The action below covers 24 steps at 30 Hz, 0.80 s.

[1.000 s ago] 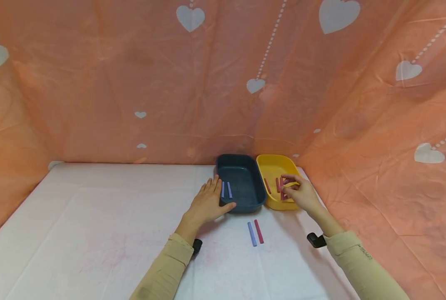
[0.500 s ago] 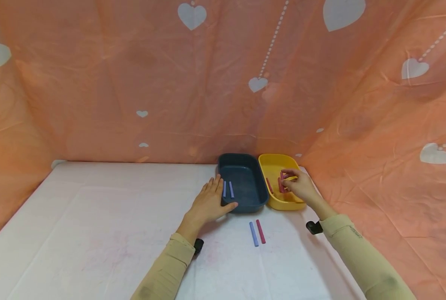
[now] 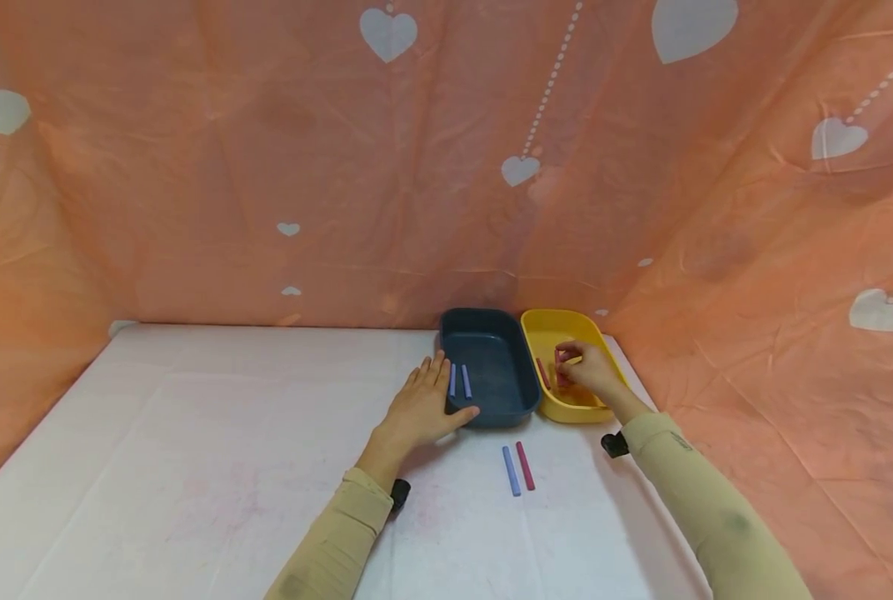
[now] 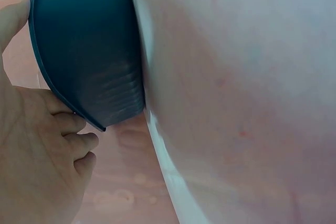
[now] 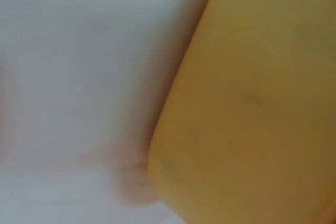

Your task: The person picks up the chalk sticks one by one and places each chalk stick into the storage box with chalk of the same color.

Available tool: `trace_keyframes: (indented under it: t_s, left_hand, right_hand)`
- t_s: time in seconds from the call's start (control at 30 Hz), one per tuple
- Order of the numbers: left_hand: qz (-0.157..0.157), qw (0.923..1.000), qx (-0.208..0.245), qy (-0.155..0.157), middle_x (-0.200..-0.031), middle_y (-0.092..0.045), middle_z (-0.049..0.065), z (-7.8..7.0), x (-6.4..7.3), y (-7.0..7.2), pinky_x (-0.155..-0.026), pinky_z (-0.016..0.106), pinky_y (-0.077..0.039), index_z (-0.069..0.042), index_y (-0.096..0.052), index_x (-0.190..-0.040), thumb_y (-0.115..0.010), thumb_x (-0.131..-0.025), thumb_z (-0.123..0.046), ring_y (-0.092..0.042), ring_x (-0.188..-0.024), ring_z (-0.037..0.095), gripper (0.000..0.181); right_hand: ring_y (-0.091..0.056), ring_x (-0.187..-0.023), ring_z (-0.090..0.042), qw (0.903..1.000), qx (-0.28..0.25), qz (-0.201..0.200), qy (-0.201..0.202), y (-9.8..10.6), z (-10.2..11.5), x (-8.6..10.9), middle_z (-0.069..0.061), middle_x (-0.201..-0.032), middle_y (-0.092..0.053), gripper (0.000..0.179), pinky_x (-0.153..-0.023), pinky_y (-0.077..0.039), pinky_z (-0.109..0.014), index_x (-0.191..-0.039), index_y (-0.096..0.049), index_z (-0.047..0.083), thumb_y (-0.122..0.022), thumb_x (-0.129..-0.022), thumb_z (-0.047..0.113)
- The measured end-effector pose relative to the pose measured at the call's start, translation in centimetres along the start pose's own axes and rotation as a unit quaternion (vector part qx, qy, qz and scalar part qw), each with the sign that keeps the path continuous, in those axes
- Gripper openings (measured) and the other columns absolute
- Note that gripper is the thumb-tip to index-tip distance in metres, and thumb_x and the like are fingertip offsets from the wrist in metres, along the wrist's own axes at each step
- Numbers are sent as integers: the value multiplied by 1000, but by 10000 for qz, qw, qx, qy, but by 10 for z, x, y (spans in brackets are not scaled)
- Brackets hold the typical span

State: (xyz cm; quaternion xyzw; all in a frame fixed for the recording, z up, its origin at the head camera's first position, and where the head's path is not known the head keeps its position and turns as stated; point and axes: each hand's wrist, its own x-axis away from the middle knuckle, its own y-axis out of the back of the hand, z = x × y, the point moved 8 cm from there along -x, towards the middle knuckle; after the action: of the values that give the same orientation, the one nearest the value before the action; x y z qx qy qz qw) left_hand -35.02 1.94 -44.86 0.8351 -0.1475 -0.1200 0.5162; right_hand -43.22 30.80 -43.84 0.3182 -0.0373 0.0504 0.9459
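My right hand [image 3: 591, 369] reaches inside the yellow tray [image 3: 571, 414], pinching a red chalk stick [image 3: 557, 365] between thumb and fingers. Another red chalk stick [image 3: 543, 373] lies left of it in that tray; the fingers partly hide what else is there. Fingers extended, my left hand [image 3: 416, 412] rests against the near left side of the dark blue tray [image 3: 499, 354]. Two blue chalk sticks [image 3: 466, 382] lie inside this tray beside the hand. In the left wrist view, the left fingers [image 4: 71, 124] touch the blue tray's rim [image 4: 58, 94]. Only the yellow tray's wall [image 5: 252, 103] fills the right wrist view, blurred.
On the white-covered table [image 3: 266, 467], a blue chalk stick [image 3: 511, 471] and a red chalk stick [image 3: 525, 465] lie side by side before the trays. The trays stand together near the back right. Orange cloth [image 3: 214, 167] hangs behind and at both sides.
My right hand has lowered a red chalk stick into the yellow tray and shifted slightly left. My left hand has stayed on the blue tray. The head view has turned slightly left.
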Motion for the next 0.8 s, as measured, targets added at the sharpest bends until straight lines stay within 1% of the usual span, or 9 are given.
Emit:
trace_keyframes:
  t_s: [0.17,0.27,0.4,0.5,0.67,0.73,0.8]
  left_hand:
    - [-7,10000,-25,-20,-174,-9,15,-1,0,1,-129,46,-12,1,-17,-165,-55,-97,-68,-10,-160,33,104]
    - [-2,10000,-52,-22,-174,-9,15,-1,0,1,-129,46,-12,1,-17,-165,-55,-97,-69,-10,-160,33,104]
    - [0,10000,-40,-36,-174,-10,15,-2,1,1,-129,46,-12,1,-18,-165,-55,-97,-68,-10,-160,33,104]
    - [1,10000,-14,-32,-174,-10,16,-2,1,1,-129,46,-12,1,-18,-164,-55,-97,-68,-10,-160,33,104]
    - [1,10000,-44,12,-174,-11,16,-1,1,0,-129,46,-12,1,-18,-164,-55,-97,-68,-11,-160,33,104]
    - [-1,10000,-49,21,-174,-11,16,-1,1,0,-129,46,-12,1,-18,-164,-56,-97,-68,-11,-160,33,104]
    - [-3,10000,-43,27,-174,-11,16,-1,2,0,-129,46,-12,1,-18,-164,-56,-97,-68,-11,-160,33,104]
  right_hand:
    - [-69,-82,-24,9991,424,-25,-25,-1,-3,-7,-28,-122,-60,41,-75,-61,-25,-140,-53,-9,-62,-101,0]
    - [-69,-83,-27,9983,587,-4,-36,-1,-3,-10,-27,-120,-61,40,-76,-61,-25,-138,-55,-10,-63,-100,0]
    - [-69,-85,-30,9969,781,21,-63,-3,-3,-14,-27,-116,-63,38,-79,-61,-29,-135,-57,-12,-64,-99,-1]
    - [-67,-87,-30,9959,898,39,-103,-6,-4,-16,-26,-114,-64,38,-80,-61,-29,-133,-58,-12,-66,-98,-1]
    - [-64,-85,-27,9940,1090,105,-34,-10,0,-17,-24,-111,-65,38,-76,-59,-27,-132,-59,-13,-66,-97,-2]
    - [-64,-84,-26,9928,1182,170,-10,-12,1,-19,-24,-110,-65,38,-75,-60,-27,-132,-58,-14,-65,-96,-2]
    - [-66,-84,-25,9921,1227,241,-45,-14,2,-20,-24,-110,-66,39,-77,-60,-28,-132,-59,-13,-65,-96,-1]
